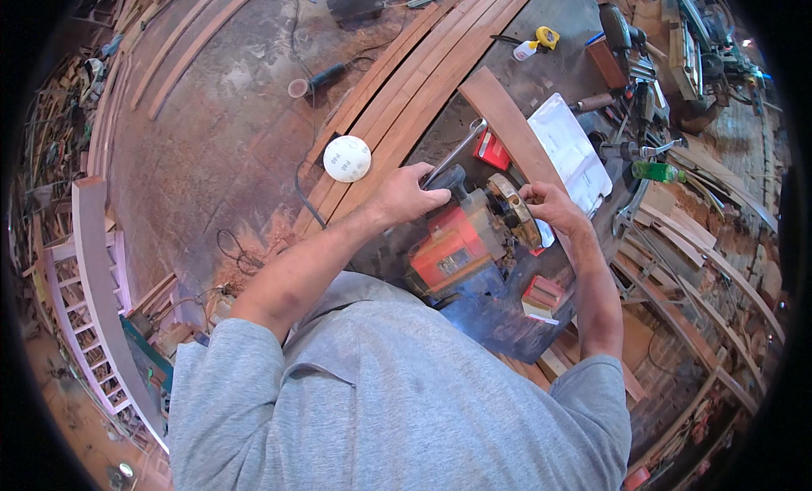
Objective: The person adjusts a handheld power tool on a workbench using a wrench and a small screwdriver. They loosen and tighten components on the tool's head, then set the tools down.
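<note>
the bare left forearm (317,256) slants up to mid-frame, the left hand (408,196) closed in a grip; right of centre, the right forearm (599,292) rises, the right hand (556,210) angled inward, fingers bent, tightness unclear.

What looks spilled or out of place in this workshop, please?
Reddish sawdust or shavings lie scattered left of the long planks. They look like waste not swept up, though this may be ordinary in woodworking.
</note>
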`<state>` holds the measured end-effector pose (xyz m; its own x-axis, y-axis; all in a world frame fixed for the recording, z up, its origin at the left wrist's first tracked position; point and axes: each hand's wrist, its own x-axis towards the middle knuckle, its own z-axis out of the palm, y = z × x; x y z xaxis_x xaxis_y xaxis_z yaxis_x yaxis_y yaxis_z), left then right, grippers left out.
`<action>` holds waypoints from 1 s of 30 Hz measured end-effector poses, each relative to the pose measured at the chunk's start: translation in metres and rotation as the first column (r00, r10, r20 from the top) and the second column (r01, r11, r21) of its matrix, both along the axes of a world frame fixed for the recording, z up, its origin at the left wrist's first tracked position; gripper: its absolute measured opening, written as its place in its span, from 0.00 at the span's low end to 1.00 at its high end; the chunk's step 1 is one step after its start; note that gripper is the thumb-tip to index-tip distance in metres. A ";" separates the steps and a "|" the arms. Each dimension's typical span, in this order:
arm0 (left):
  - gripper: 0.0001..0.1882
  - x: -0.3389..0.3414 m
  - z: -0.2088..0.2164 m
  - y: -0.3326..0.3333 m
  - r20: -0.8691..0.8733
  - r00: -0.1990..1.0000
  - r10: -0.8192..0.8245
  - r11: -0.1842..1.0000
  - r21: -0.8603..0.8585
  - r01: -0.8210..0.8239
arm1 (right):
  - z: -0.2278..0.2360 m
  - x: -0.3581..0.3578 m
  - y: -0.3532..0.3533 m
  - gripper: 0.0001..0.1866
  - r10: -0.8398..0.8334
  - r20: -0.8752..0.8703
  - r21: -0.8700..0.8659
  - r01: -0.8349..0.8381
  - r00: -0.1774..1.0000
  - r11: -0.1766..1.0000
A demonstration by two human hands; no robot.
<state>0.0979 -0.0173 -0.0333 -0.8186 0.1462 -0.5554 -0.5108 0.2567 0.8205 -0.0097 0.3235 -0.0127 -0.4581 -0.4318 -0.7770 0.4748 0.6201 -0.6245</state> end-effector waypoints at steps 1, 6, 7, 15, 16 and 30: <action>0.29 0.000 -0.001 0.000 -0.012 1.000 -0.005 1.000 -0.011 0.005 | 0.000 0.001 0.001 0.14 0.000 -0.011 -0.037 -0.001 1.000 0.999; 0.29 0.001 -0.008 0.001 -0.036 0.999 -0.024 0.999 -0.027 0.023 | 0.002 -0.004 0.002 0.14 0.053 -0.020 -0.099 -0.055 0.998 0.994; 0.29 0.001 -0.009 0.001 -0.067 0.998 -0.016 1.000 -0.028 0.014 | 0.002 -0.005 0.000 0.14 0.078 -0.045 -0.092 -0.082 0.996 0.992; 0.30 0.001 -0.002 0.001 -0.012 1.000 -0.007 1.000 -0.024 0.007 | 0.003 -0.014 -0.006 0.15 0.157 -0.050 -0.039 -0.159 0.986 0.987; 0.30 0.000 0.000 0.000 -0.017 1.000 -0.012 0.999 -0.032 0.011 | 0.005 -0.012 -0.006 0.15 0.152 -0.061 -0.062 -0.156 0.987 0.986; 0.28 -0.001 0.006 0.000 -0.023 1.000 -0.018 0.999 -0.049 0.017 | -0.004 -0.014 -0.008 0.12 0.318 -0.211 0.171 -0.286 0.924 0.943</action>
<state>0.0974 -0.0169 -0.0274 -0.8288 0.1339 -0.5433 -0.4870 0.3055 0.8182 -0.0240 0.3158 -0.0172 -0.4967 -0.4774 -0.7248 0.1032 0.7967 -0.5955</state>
